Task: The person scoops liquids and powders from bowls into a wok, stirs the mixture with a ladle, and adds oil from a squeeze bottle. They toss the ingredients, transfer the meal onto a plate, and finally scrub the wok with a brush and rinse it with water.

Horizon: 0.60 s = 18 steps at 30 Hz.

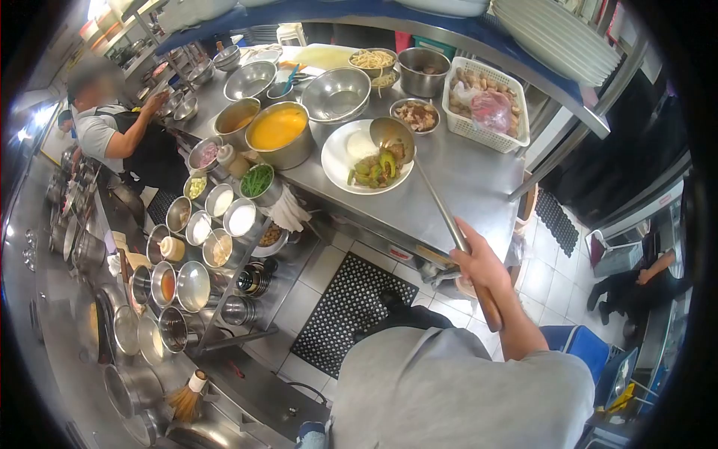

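Note:
My right hand (480, 260) is closed round the long handle of a metal ladle (436, 193), whose wooden end runs back along my forearm. The ladle's bowl is tilted over the right side of a white plate (336, 166) on the steel counter. Brown pieces of food show at the bowl's lip. On the plate lie a mound of white rice (362, 146) and a heap of green pepper pieces with brown bits (376, 169). My left hand is out of view.
Left of the plate stand a pot of orange liquid (278, 129) and a steel bowl (336, 95). Behind it are a bowl of chopped meat (416, 116) and a white basket (487, 137). A shelf (516, 63) overhangs the counter. A co-worker (112, 131) stands at far left.

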Each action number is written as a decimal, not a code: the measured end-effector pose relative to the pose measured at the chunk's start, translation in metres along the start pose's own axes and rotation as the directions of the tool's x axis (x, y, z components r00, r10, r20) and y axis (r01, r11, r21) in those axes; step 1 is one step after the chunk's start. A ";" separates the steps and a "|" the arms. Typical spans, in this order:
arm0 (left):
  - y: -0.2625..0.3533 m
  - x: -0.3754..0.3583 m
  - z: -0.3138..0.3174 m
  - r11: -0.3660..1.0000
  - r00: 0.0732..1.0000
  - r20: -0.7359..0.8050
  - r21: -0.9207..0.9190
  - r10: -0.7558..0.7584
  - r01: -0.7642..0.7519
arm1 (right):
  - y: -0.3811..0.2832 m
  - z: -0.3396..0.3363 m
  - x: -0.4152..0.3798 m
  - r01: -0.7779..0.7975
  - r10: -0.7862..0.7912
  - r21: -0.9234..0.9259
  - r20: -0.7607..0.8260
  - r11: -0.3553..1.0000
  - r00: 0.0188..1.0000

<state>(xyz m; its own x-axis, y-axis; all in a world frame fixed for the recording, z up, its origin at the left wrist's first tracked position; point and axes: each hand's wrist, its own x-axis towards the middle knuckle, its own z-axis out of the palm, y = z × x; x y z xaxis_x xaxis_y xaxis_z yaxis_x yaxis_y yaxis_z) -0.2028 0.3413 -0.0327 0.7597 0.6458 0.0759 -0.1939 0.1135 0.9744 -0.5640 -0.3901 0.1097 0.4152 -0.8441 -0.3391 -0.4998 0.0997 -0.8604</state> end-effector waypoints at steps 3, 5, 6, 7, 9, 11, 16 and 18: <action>-0.021 -0.048 0.055 0.830 0.898 0.078 -0.354 -0.433 0.431 | 0.003 -0.008 0.001 -0.045 0.044 0.119 0.011 0.992 0.999; -0.039 -0.079 0.087 0.661 0.768 0.147 -0.427 -0.623 0.617 | 0.003 -0.013 0.003 -0.048 0.043 0.161 0.037 0.986 0.998; -0.046 -0.097 0.105 0.585 0.702 0.190 -0.430 -0.686 0.688 | 0.003 -0.014 0.004 -0.048 0.040 0.183 0.048 0.982 0.998; -0.053 -0.116 0.127 0.513 0.639 0.233 -0.426 -0.733 0.745 | 0.004 -0.014 0.005 -0.020 0.013 0.186 0.042 0.982 0.999; -0.069 -0.169 0.173 0.660 0.696 0.383 -0.245 -0.607 0.710 | 0.011 -0.011 0.009 0.036 -0.042 0.194 0.026 0.980 0.999; -0.111 -0.174 0.195 0.452 0.455 0.536 -0.147 -0.711 0.880 | 0.017 -0.008 0.016 0.075 -0.075 0.142 -0.007 0.987 0.997; -0.071 -0.259 0.270 0.506 0.353 0.590 0.112 -0.726 0.855 | 0.013 -0.009 0.008 0.076 -0.074 0.141 -0.019 0.987 0.997; -0.065 -0.273 0.281 0.540 0.333 0.602 0.197 -0.725 0.818 | 0.023 -0.008 -0.002 0.098 -0.099 0.176 0.000 0.980 0.995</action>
<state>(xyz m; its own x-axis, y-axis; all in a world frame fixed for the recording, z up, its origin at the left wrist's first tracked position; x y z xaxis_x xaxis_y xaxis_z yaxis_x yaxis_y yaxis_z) -0.2235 -0.0547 -0.0575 0.7676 -0.3219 -0.5543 0.6396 0.4409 0.6297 -0.5826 -0.3905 0.0937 0.4625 -0.8501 -0.2518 -0.3155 0.1076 -0.9428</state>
